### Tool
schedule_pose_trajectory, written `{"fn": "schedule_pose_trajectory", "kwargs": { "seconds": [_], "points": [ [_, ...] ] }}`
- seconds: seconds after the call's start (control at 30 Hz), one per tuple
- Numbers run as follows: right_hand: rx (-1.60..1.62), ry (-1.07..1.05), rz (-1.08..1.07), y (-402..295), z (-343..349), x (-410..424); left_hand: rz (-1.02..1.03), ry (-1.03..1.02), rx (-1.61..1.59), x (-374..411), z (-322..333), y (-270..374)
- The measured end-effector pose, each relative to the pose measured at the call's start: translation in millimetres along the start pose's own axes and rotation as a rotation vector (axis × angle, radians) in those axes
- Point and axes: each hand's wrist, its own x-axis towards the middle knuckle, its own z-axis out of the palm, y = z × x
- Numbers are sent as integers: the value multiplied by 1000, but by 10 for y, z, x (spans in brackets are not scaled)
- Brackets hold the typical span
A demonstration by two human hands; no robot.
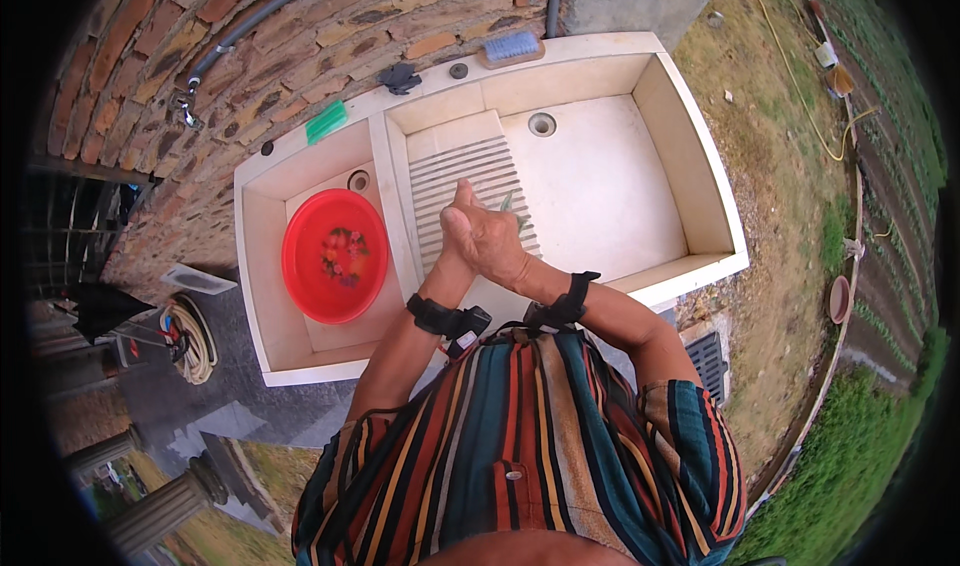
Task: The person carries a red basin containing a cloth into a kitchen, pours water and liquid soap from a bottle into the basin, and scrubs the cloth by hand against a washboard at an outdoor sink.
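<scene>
My left hand and my right hand are pressed together above the ribbed washboard of a double stone sink. The right hand lies across the left, and their palms are hidden from view. A thin green-and-white item shows just beyond the right hand; whether it is held or lies on the ribs cannot be told. Left of the hands, a red plastic basin with a fruit or flower pattern at its bottom stands in the smaller bowl.
Along the sink's back rim lie a green scrubbing pad, a dark crumpled cloth, a black drain plug and a scrub brush. A metal tap juts from the brick wall. A coiled hose is on the floor at left.
</scene>
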Motion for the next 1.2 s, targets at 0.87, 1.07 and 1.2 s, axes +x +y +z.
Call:
{"fn": "schedule_pose_trajectory", "kwargs": {
  "seconds": [0.87, 1.07, 1.2],
  "points": [
    [550, -141, 599, 644, -277, 516, -192, -82, 64, -344, 454, 646],
    [558, -97, 614, 789, -309, 389, 253, -33, 272, -317, 525, 667],
    [236, -78, 419, 469, -219, 284, 201, 97, 180, -219, 522, 575]
  ]
}}
